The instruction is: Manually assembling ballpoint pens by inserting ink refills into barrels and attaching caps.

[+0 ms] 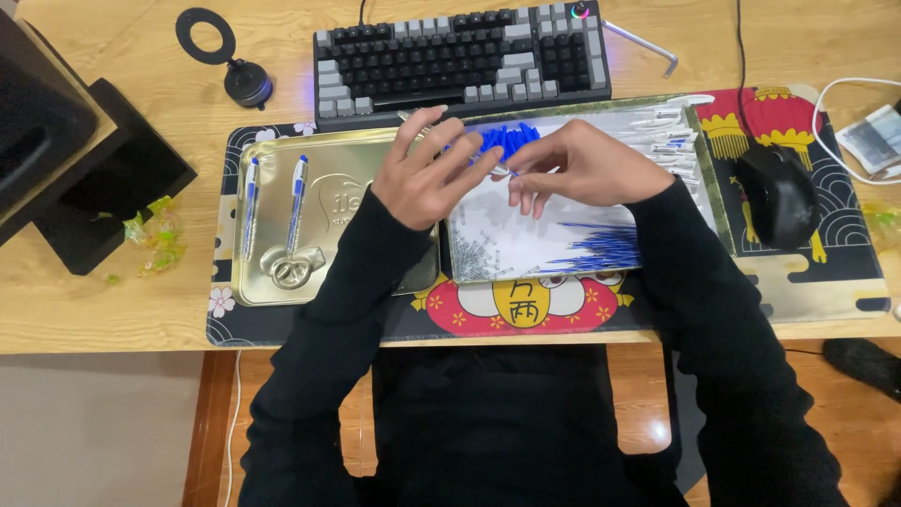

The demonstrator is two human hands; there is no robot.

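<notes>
Wooden desk with a patterned mat holds a white tray (526, 249) of sorted pen parts, above which the left hand (427, 169), fingers spread, and right hand (582, 169) pinch a small pen piece (504, 171) between fingertips, finished pens (272, 202) lying aside in the gold tray (375, 150)

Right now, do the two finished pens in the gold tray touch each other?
Apart. The head view shows bare gold tray between left pen and right pen.

Single head-worn camera, looking steeply down from above the person's own torso, facing the far desk edge, moderately near, left hand (427, 174) and right hand (582, 169) meeting just above frame centre, keyboard (460, 56) beyond them, dark sleeves below.
</notes>
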